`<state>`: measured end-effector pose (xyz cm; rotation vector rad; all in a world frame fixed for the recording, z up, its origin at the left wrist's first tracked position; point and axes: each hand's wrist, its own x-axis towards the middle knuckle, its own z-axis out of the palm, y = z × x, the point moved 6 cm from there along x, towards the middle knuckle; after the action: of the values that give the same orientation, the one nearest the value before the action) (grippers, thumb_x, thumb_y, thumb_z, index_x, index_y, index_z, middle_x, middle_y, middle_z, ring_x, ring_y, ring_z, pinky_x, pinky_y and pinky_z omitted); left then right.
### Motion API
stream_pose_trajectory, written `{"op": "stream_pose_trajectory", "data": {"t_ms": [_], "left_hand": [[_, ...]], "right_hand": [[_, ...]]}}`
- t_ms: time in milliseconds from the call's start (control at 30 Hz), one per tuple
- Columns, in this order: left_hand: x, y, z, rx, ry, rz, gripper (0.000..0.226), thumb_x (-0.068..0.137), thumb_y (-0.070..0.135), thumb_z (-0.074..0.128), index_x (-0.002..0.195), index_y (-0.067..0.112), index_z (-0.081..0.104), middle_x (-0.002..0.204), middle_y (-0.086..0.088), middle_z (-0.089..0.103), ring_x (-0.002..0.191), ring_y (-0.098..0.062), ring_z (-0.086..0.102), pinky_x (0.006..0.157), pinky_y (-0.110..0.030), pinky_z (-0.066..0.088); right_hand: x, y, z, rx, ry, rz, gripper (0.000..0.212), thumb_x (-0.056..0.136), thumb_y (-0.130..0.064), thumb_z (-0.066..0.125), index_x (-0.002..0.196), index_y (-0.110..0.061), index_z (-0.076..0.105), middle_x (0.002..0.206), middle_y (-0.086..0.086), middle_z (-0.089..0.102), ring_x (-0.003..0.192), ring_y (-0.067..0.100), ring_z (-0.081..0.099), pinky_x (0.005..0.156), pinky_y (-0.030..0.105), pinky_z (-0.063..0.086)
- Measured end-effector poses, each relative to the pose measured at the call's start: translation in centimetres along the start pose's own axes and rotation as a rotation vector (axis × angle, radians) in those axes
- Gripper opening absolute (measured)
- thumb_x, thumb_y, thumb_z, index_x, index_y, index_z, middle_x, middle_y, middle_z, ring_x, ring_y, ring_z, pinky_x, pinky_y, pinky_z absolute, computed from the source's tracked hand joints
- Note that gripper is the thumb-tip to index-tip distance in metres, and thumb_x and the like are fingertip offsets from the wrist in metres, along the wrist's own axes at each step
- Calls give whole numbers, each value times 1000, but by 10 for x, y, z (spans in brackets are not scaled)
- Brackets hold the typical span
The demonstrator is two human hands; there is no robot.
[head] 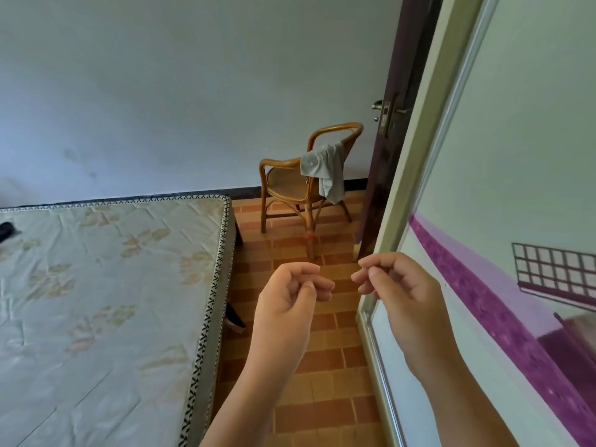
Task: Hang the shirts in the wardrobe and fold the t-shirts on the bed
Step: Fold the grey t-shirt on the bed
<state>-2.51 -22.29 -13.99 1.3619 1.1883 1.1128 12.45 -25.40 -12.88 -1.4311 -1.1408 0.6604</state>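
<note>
A grey garment [324, 167] hangs over the arm and back of a rattan chair [287, 182] by the far wall. The bed [96, 301], a bare mattress with a leaf pattern, fills the left side. On the right stands the wardrobe's glossy sliding door [503, 175], with a purple band. My left hand [290, 298] and my right hand [396, 285] are raised side by side over the tiled floor, well short of the chair. Both have loosely curled fingers, thumbs near the fingertips, and hold nothing.
A dark wooden room door [387, 150] with a metal handle stands ajar behind the chair. A small dark object [5, 232] lies at the bed's left edge. A strip of brick-tiled floor [322, 366] runs between bed and wardrobe.
</note>
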Motion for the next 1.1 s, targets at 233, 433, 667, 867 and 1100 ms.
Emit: {"op": "stream_pose_trajectory", "data": {"t_ms": [233, 433, 667, 867, 1100], "left_hand": [[100, -18, -1, -41, 31, -27, 22, 95, 1, 45, 97, 16, 60, 80, 3, 71, 74, -6, 67, 65, -9, 47], [211, -33, -20, -88, 35, -25, 22, 94, 0, 45, 100, 16, 59, 81, 4, 72, 75, -8, 67, 66, -10, 48], [376, -20, -63, -128, 68, 22, 21, 94, 1, 46, 95, 18, 58, 77, 3, 71, 71, -5, 67, 63, -10, 48], [477, -38, -52, -123, 33, -18, 19, 94, -1, 45, 98, 11, 59, 80, 0, 69, 69, -2, 64, 59, -7, 46], [583, -83, 0, -41, -4, -134, 22, 95, 2, 45, 94, 20, 57, 81, 3, 68, 71, 0, 64, 60, -8, 47]], "right_hand": [[91, 29, 41, -25, -43, 38, 19, 92, -13, 53, 85, -28, 62, 83, -9, 67, 80, 0, 62, 67, 8, 50], [185, 45, 100, -58, -75, 44, 22, 92, -10, 53, 84, -28, 61, 81, -11, 66, 79, -3, 61, 65, 7, 49], [339, 20, 179, -37, -99, -16, 18, 92, -11, 53, 87, -24, 62, 81, -10, 67, 77, -2, 62, 69, 8, 49], [421, 54, 201, -17, -67, 57, 17, 92, -8, 53, 88, -21, 64, 81, -7, 68, 75, 0, 63, 64, 8, 48], [531, 114, 198, 4, -47, 136, 19, 92, -6, 52, 85, -19, 65, 79, -5, 69, 72, -1, 63, 62, 7, 46]]}}
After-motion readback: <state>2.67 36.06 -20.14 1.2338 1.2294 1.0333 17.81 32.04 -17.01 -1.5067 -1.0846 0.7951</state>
